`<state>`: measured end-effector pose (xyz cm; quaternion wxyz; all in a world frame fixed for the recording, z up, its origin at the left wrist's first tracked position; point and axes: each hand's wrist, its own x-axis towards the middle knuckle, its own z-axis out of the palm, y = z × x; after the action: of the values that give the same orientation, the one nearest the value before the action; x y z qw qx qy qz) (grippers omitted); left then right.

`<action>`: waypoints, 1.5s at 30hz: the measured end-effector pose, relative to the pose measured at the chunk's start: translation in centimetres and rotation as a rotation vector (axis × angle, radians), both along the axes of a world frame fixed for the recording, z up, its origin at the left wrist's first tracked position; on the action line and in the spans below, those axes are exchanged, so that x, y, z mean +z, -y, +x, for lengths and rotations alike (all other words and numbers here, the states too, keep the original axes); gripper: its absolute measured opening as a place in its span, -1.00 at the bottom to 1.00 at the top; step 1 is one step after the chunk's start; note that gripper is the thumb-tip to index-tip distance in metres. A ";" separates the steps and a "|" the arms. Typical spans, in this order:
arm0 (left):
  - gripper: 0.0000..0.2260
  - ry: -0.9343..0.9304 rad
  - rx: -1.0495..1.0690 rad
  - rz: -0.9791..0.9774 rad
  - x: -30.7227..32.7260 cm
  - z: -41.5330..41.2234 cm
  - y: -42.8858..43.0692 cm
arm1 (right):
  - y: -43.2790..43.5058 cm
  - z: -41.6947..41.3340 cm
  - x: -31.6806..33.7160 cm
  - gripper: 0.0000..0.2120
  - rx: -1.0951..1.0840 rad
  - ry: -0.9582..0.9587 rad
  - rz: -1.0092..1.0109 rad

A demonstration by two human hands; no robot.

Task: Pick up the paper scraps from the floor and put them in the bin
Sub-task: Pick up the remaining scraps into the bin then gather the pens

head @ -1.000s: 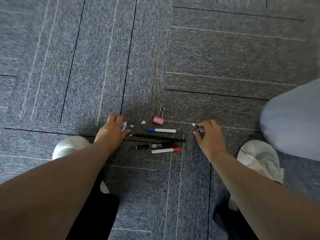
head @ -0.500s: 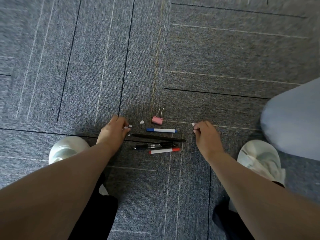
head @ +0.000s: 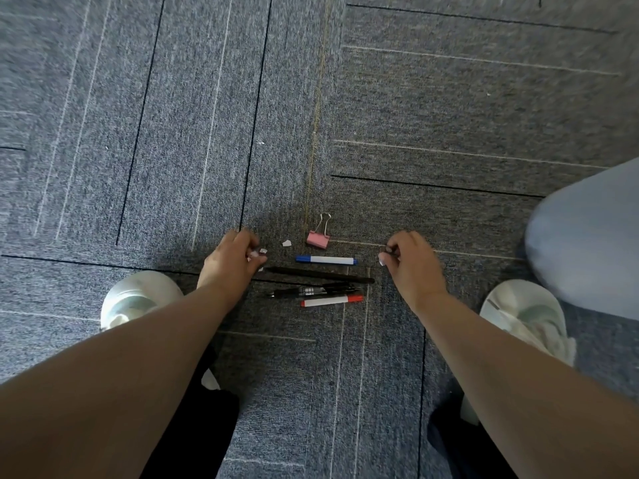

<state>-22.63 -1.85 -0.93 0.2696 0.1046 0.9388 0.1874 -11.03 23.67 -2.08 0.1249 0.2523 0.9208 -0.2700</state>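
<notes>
Left hand (head: 230, 262) is clamping its grip on white scraps (head: 255, 254); right hand (head: 413, 262) is pinching a small scrap (head: 381, 261). A loose scrap (head: 286, 243) is lying on the floor (head: 449, 98) between left hand and clip (head: 318, 239).

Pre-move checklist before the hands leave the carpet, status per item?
1. Grip, left hand on white scrap: ok, pinched at the fingertips.
2. Grip, right hand on second scrap: ok.
3. All scraps off carpet: not ok; loose scrap lies left of the pink binder clip, and a smaller bit by the black pen.
4. Clip and blue marker untouched: ok.
5. Path to bin: cannot tell; not in view.
</notes>
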 end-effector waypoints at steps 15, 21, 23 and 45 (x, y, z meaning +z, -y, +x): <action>-0.86 -0.037 0.013 -0.013 -0.1 -0.1 -0.2 | 0.2 0.0 0.2 -0.91 -0.190 -0.093 -0.153; -0.88 -0.059 0.061 -0.007 0.7 -0.8 -0.8 | -0.6 -2.1 1.1 -0.78 -0.508 -0.149 -0.587; -0.90 -0.054 0.049 0.012 0.7 -0.8 -0.8 | -0.7 -2.1 1.2 -0.72 -0.585 -0.123 -0.669; -0.83 -0.007 -0.273 -0.152 0.6 -1.1 0.2 | 4.1 -5.5 2.0 -0.67 -0.222 0.044 -0.679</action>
<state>-23.73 -2.00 -0.30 0.2967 0.2112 0.9282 0.0770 -16.51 19.59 -0.07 0.1915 0.3005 0.7427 -0.5670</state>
